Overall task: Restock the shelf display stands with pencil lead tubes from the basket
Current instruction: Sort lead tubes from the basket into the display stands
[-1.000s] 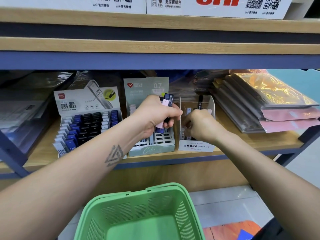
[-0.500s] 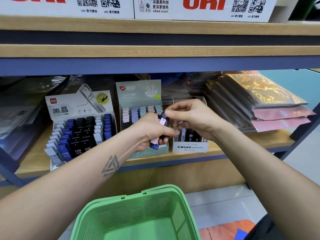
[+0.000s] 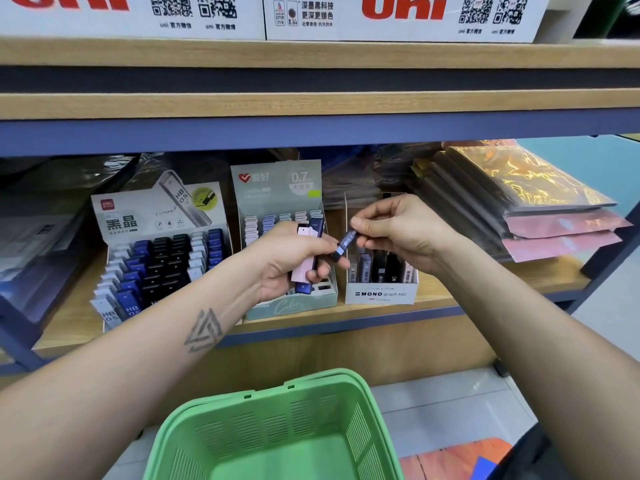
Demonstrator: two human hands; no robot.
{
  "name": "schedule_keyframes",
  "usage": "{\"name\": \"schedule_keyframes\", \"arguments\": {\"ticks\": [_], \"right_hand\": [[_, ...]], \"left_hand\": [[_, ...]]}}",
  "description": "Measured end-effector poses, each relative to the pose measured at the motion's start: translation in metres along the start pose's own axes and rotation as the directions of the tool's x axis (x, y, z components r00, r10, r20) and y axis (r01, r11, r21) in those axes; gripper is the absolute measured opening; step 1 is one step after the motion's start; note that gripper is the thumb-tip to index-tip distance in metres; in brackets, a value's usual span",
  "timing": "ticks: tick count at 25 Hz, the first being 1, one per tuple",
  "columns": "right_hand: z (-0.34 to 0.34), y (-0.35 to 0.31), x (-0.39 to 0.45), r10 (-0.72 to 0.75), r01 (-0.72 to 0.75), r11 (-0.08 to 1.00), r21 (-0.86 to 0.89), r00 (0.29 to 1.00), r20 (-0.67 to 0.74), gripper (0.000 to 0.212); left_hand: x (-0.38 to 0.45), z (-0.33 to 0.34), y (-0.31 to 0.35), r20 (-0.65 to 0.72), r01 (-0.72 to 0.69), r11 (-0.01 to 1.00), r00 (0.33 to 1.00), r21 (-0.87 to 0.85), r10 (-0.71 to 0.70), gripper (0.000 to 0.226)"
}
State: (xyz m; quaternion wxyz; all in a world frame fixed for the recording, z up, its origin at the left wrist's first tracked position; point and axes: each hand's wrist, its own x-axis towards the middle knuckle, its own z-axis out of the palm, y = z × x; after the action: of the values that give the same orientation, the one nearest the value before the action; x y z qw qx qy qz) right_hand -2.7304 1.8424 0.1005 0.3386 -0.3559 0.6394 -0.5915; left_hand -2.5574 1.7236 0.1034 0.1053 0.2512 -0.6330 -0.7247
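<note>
My left hand (image 3: 290, 261) grips a small bunch of lead tubes (image 3: 304, 258), a pink one and a dark blue one, in front of the green 0.7 display stand (image 3: 277, 188). A single dark blue tube (image 3: 344, 244) is pinched between thumb and fingers of my right hand (image 3: 398, 233), just right of the bunch. It hangs above the white MONO graph display stand (image 3: 381, 294), which holds several upright tubes. The green basket (image 3: 277, 427) sits below, between my forearms.
A third stand (image 3: 156, 258) with blue, black and white HB 0.5 tubes is at the left on the wooden shelf (image 3: 485, 289). Stacked plastic-wrapped packs (image 3: 519, 209) lie at the right. White uni boxes (image 3: 401, 15) stand on the shelf above.
My right hand came out of the MONO stand, reached the bunch in my left hand and drew one dark blue tube away to the right. The camera moved closer.
</note>
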Motion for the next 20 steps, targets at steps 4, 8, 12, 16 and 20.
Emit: {"name": "schedule_keyframes", "arguments": {"ticks": [4,8,12,16,20], "right_hand": [[-0.004,0.004,0.002,0.015,-0.021,0.995,0.102,0.998,0.06,0.007],[-0.009,0.005,-0.001,-0.029,0.02,0.998,0.06,0.988,0.154,0.025],[-0.01,0.004,-0.003,-0.073,0.078,0.997,-0.025,0.982,0.172,0.032],[-0.006,-0.003,-0.009,-0.165,0.197,0.962,-0.191,0.972,0.169,0.023],[0.0,-0.019,-0.012,-0.29,0.347,0.812,-0.469,0.938,0.192,0.027]], "left_hand": [[-0.002,-0.001,0.002,-0.042,0.012,0.999,0.999,-0.038,-0.013,0.008],[0.0,-0.002,0.006,-0.166,-0.055,0.998,0.985,-0.011,0.053,0.017],[0.002,0.001,0.012,-0.209,-0.117,0.993,0.97,0.032,0.121,0.016],[0.003,0.004,0.017,-0.217,-0.16,0.969,0.956,0.186,0.199,0.016],[0.004,0.012,0.022,-0.186,-0.206,0.94,0.947,0.272,0.261,0.02]]}}
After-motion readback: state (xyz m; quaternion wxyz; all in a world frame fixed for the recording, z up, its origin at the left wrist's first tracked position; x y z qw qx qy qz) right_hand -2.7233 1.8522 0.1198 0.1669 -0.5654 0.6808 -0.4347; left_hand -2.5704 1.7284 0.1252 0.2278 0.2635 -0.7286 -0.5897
